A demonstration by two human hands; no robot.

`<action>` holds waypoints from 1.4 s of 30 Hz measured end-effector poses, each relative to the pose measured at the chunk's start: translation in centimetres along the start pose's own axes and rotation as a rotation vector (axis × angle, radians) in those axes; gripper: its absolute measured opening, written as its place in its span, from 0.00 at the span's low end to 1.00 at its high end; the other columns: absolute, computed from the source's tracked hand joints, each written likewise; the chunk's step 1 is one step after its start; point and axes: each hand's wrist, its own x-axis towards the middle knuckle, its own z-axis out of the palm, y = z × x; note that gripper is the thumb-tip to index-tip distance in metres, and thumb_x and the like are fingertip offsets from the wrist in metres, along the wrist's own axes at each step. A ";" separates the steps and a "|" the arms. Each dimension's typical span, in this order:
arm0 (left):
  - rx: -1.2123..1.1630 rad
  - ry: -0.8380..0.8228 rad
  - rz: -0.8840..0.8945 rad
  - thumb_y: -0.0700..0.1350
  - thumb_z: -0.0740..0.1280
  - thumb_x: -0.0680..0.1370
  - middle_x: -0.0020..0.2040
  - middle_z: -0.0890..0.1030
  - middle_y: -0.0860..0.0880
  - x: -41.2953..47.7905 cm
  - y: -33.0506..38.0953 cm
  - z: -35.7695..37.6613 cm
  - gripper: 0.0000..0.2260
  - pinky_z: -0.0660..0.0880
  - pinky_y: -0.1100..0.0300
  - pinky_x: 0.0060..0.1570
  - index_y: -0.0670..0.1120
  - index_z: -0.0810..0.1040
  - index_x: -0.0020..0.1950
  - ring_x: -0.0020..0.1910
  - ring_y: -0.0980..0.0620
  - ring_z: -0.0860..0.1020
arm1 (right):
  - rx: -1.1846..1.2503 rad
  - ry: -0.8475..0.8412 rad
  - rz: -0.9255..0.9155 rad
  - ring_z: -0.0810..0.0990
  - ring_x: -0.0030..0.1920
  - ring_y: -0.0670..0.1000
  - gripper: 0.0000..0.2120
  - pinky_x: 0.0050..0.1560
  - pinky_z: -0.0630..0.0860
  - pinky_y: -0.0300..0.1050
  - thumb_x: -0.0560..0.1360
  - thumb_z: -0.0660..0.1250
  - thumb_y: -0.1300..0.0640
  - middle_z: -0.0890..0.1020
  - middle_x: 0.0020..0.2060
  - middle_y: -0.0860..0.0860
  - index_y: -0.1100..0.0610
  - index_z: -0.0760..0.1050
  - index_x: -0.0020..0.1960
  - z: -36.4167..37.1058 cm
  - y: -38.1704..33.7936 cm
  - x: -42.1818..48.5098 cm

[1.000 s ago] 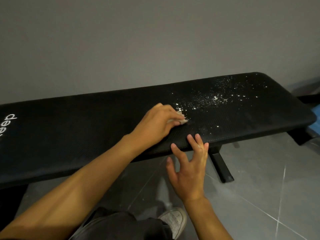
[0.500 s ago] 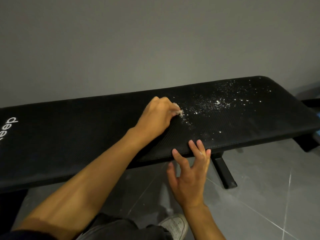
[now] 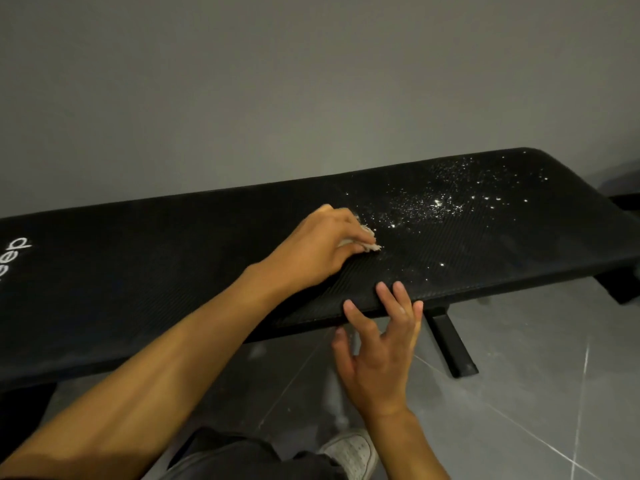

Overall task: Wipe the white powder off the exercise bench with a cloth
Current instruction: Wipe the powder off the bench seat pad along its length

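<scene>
Cloth (image 3: 367, 241) mostly hidden under left hand (image 3: 318, 249); bench (image 3: 156, 278) cropped.

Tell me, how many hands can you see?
2. The left hand grips the cloth on top of the bench, beside the powder; the right hand rests straight fingers on the bench's near edge.

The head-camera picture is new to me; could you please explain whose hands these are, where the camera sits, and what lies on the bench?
No machine here: a person wears one camera on the head, looking down at their own bare hands. The left hand holds a small pale cloth in its grip, against the black exercise bench. White powder lies scattered to the cloth's right. The right hand is open, fingertips on the bench's near edge. A white shoe shows below.
</scene>
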 end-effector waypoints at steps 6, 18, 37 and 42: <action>-0.001 0.142 -0.166 0.46 0.69 0.80 0.58 0.80 0.53 2.4 -2.0 -0.3 0.11 0.74 0.53 0.62 0.52 0.83 0.62 0.56 0.56 0.73 | -0.009 0.002 0.000 0.63 0.75 0.63 0.18 0.78 0.49 0.63 0.73 0.67 0.53 0.68 0.68 0.58 0.47 0.72 0.62 0.0 -0.1 0.0; 0.040 0.119 -0.110 0.46 0.68 0.81 0.57 0.81 0.52 3.3 -1.5 0.0 0.10 0.71 0.62 0.59 0.50 0.83 0.62 0.55 0.57 0.72 | -0.009 0.006 0.007 0.63 0.75 0.62 0.18 0.78 0.50 0.63 0.73 0.68 0.54 0.68 0.67 0.58 0.48 0.72 0.62 -0.2 -0.3 0.0; 0.100 0.122 0.052 0.46 0.69 0.80 0.57 0.83 0.51 1.7 -1.6 0.1 0.10 0.75 0.55 0.54 0.50 0.84 0.60 0.51 0.55 0.75 | -0.002 0.004 0.014 0.63 0.75 0.62 0.18 0.78 0.49 0.62 0.73 0.68 0.54 0.68 0.67 0.57 0.48 0.72 0.62 -0.3 -0.3 0.1; 0.030 0.073 -0.021 0.46 0.68 0.80 0.59 0.82 0.53 2.6 -1.6 0.0 0.10 0.75 0.56 0.61 0.51 0.84 0.60 0.56 0.56 0.75 | 0.002 0.006 0.022 0.63 0.75 0.62 0.18 0.78 0.49 0.62 0.73 0.68 0.54 0.69 0.67 0.57 0.48 0.72 0.62 -0.1 -0.2 -0.1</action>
